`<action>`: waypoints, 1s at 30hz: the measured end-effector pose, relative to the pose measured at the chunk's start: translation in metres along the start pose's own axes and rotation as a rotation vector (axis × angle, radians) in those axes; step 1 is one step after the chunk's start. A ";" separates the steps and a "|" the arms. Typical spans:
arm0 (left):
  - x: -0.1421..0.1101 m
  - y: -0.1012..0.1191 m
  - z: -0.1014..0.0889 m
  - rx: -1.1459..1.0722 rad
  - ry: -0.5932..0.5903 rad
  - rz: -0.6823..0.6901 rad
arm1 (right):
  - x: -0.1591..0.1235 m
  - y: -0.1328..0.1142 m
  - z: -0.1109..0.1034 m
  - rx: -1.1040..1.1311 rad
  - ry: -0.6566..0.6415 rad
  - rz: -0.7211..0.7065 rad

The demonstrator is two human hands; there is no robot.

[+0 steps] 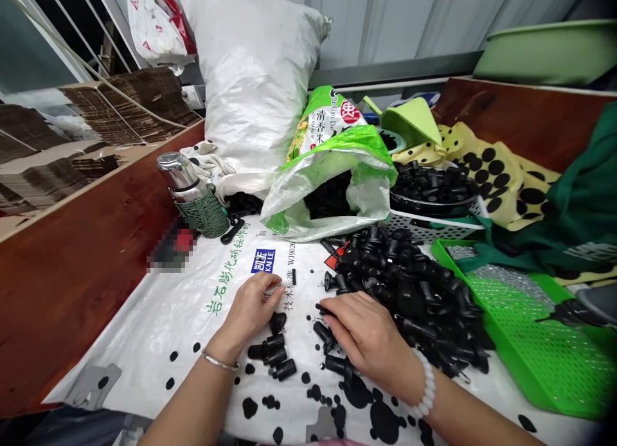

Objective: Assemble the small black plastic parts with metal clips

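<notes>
Fingers of my left hand (250, 308) are curled together, tips (274, 282) pinched close, though I cannot tell whether they grip anything. Just beyond them lies one small black piece. My right hand (366, 333) rests palm down, its fingers (335, 306) loosely bent, their tips at the edge of a heap of black plastic fittings (409, 298); I cannot tell if they hold one. A smaller group of black fittings (272, 356) lies between my hands. A white beaded bracelet (427, 387) circles my right wrist and a silver bangle (219, 360) my left.

Past the heap, a green-and-white rice bag (332, 182) lies open with more black pieces inside. Beside it, a dark bowl of fittings (431, 186) sits on a white plastic basket (424, 229). A green perforated tray (525, 324) lies to my right, and a steel flask in a green knit sleeve (193, 198) stands to my left.

Everything sits on a white printed sheet (144, 362) with black blotches, inside a reddish wooden board edge (81, 272). A stuffed white sack (250, 80) leans behind, before a corrugated wall (409, 22).
</notes>
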State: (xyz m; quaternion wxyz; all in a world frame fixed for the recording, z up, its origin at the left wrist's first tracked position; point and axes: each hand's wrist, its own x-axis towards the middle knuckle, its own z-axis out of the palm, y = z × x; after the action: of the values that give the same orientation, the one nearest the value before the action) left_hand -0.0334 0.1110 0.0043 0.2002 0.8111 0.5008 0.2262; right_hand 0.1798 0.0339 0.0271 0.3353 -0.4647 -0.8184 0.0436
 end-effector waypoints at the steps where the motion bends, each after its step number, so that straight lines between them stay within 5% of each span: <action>1: 0.000 -0.002 -0.001 -0.028 0.002 -0.009 | 0.004 -0.001 0.002 -0.020 -0.021 -0.004; 8: 0.000 -0.004 -0.006 -0.081 -0.044 -0.026 | 0.034 0.001 0.015 -0.198 -0.164 -0.113; 13: 0.000 -0.001 -0.010 -0.074 -0.132 -0.050 | 0.064 0.027 -0.025 -0.250 0.004 -0.133; 16: 0.001 -0.001 -0.011 -0.073 -0.171 -0.067 | 0.087 0.060 -0.070 -0.353 0.151 -0.014; 21: 0.004 -0.006 -0.008 -0.075 -0.208 -0.080 | 0.131 0.137 -0.124 -0.548 0.297 0.396; 30: 0.015 -0.030 -0.002 -0.199 -0.211 -0.051 | 0.209 0.243 -0.120 -0.552 0.066 0.634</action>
State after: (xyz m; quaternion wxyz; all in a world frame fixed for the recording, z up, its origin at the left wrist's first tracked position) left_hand -0.0507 0.1371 -0.0084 0.3367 0.7935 0.4728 0.1830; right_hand 0.3565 0.3070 0.1325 0.1943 -0.7672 -0.6044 -0.0913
